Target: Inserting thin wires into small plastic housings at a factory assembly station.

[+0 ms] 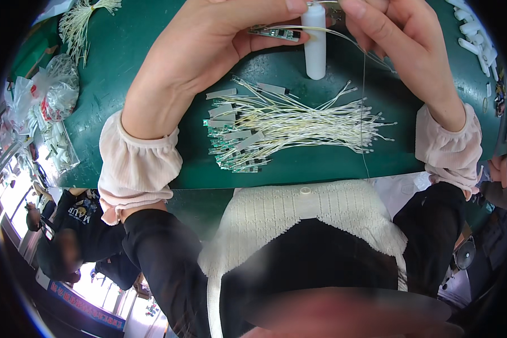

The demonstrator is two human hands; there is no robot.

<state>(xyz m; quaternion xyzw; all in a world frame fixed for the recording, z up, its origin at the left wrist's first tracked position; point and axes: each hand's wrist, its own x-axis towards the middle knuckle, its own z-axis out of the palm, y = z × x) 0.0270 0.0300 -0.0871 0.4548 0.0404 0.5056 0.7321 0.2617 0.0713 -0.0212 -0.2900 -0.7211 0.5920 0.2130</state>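
At the top of the view, my left hand [208, 34] is closed on a small green circuit board [281, 35] with thin white wires. Its wires [343, 35] run right, passing below my right fingers. My right hand [403, 36] is pinched, and a thin white strand [324, 2] spans the gap between my fingertips. Between the hands is a white cylinder [315, 53]; its upper end is partly hidden. Below them lies a bundle of wired circuit boards [304, 124], boards to the left and wire ends to the right.
The green tabletop [191, 163] curves around me. At the far left are a bunch of loose wires [87, 22] and clear plastic bags [56, 90]. White tubular pieces [476, 36] lie at the far right. A person in dark clothing [90, 231] is at lower left.
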